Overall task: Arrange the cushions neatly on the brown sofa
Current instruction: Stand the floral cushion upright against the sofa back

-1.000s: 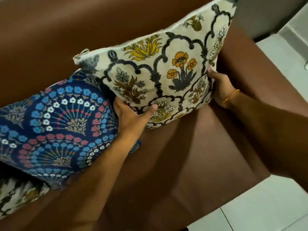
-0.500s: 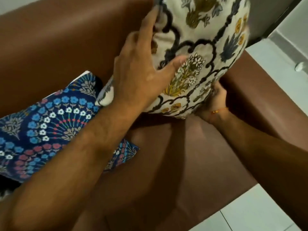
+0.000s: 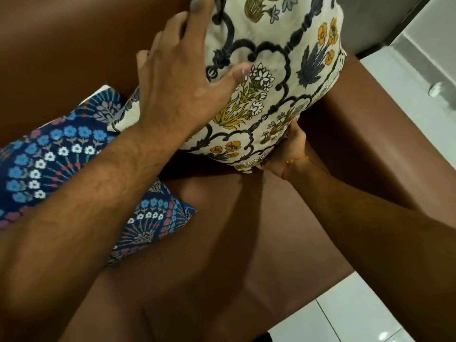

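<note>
Cream cushion [image 3: 278,77]: floral print, held upright at 12 o'clock of the view, against the sofa back beside the armrest.
Left hand [image 3: 182,95]: spread flat on the cushion's left face, fingers [image 3: 197,23] extended, pressing, not clenched.
Right hand [image 3: 286,154]: under the cushion's lower corner at 3 o'clock of it, fingers curled, grasping the fabric; orange thread on the wrist.
Blue cushion [image 3: 59,156]: at 9 o'clock, leaning on the sofa back, touching the cream cushion, partly behind the left forearm.
Sofa [image 3: 259,243]: brown, seat bare at 6 o'clock.
Floor [image 3: 350,319]: white tiles at 5 o'clock.
</note>
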